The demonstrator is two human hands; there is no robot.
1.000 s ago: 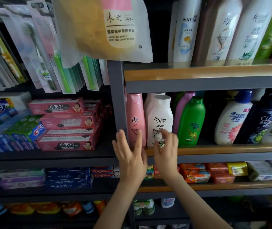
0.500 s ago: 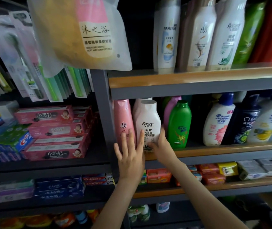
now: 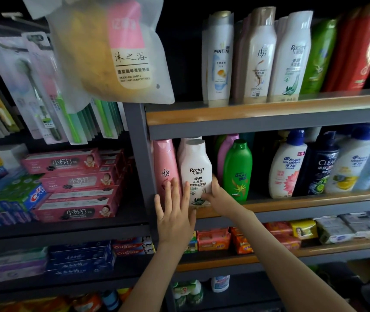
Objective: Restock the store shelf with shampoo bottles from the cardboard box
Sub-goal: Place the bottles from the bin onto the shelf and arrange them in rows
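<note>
Fingers (image 3: pixel 215 184) of right hand (image 3: pixel 221 200) grip upright white bottle (image 3: pixel 196 163), cap up

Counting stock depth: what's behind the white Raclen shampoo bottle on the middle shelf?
Another white bottle stands right behind the white Raclen shampoo bottle; only its cap and shoulder show. Its body and anything deeper are covered.

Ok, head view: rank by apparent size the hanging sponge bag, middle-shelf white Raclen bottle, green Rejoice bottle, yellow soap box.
Largest: hanging sponge bag, though it is nearest the camera.
Next: white Raclen bottle and green Rejoice bottle, about alike, so unranked.
Smallest: yellow soap box.
</note>
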